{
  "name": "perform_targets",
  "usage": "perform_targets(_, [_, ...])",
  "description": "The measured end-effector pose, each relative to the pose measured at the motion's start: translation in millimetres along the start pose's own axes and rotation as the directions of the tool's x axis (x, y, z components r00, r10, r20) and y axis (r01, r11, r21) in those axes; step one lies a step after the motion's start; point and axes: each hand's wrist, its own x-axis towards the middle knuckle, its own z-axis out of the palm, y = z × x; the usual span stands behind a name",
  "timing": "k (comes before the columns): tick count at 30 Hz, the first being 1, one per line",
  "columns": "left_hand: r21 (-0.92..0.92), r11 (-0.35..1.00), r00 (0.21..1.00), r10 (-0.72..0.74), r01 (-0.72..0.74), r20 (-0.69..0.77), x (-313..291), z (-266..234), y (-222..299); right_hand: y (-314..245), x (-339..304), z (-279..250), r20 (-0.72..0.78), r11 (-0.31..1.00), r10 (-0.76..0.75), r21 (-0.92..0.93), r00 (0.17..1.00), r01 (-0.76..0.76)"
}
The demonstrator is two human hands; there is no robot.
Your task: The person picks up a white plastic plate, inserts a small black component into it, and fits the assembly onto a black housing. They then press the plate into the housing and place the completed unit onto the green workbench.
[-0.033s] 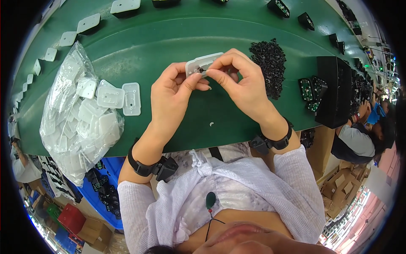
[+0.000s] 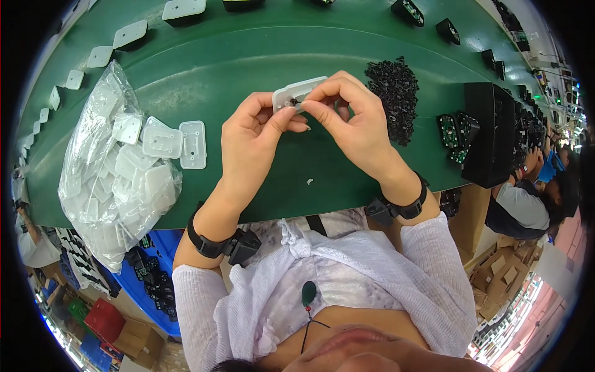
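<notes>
A translucent white plastic cover (image 2: 308, 85) is held up over the green table between both my hands. My left hand (image 2: 249, 137) grips its left end, with the thumb along the near edge. My right hand (image 2: 354, 121) pinches at the cover's right part, thumb and forefinger beside a small black part (image 2: 294, 101) on its face. The fingertips partly hide that piece. To the right of my right hand lies a pile of small black parts (image 2: 396, 99). Loose white covers (image 2: 193, 146) lie left of my left hand, by a clear plastic bag (image 2: 105, 180) full of them.
A black box (image 2: 489, 133) stands at the right edge, with green circuit boards in black housings (image 2: 457, 133) beside it. White-topped units (image 2: 130, 34) line the far left of the green table (image 2: 248, 59). A blue bin (image 2: 145, 297) sits below left. Another person (image 2: 524, 208) works at far right.
</notes>
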Motion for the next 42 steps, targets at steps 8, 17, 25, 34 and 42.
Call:
perform_targets(8, [-0.018,0.985,0.985,0.173,-0.173,0.006,1.9,-1.4,-8.3,3.0,-5.5,20.2,-0.105,0.995,0.048,0.090,0.993,-0.039])
perform_targets(17, [0.001,0.990,0.989,0.140,-0.140,0.045,-0.5,-6.4,-2.0,0.8,-0.1,2.8,-0.196,0.980,-0.198,-0.068,0.961,0.188])
perform_targets(25, [0.017,0.991,0.986,0.131,-0.133,0.100,-0.1,-6.6,-3.2,5.1,3.3,-7.8,0.121,0.969,0.151,0.180,0.981,-0.171])
perform_targets(34, [-0.046,0.997,0.997,0.064,-0.063,0.030,2.7,-5.6,10.0,15.3,8.3,-6.5,0.246,0.761,0.348,0.489,0.904,-0.426])
perform_targets(42, [0.682,0.716,0.933,0.330,-0.149,-0.143,23.4,-33.7,-5.0,23.7,99.1,-13.9,-0.194,0.771,-0.346,-0.616,0.918,0.160])
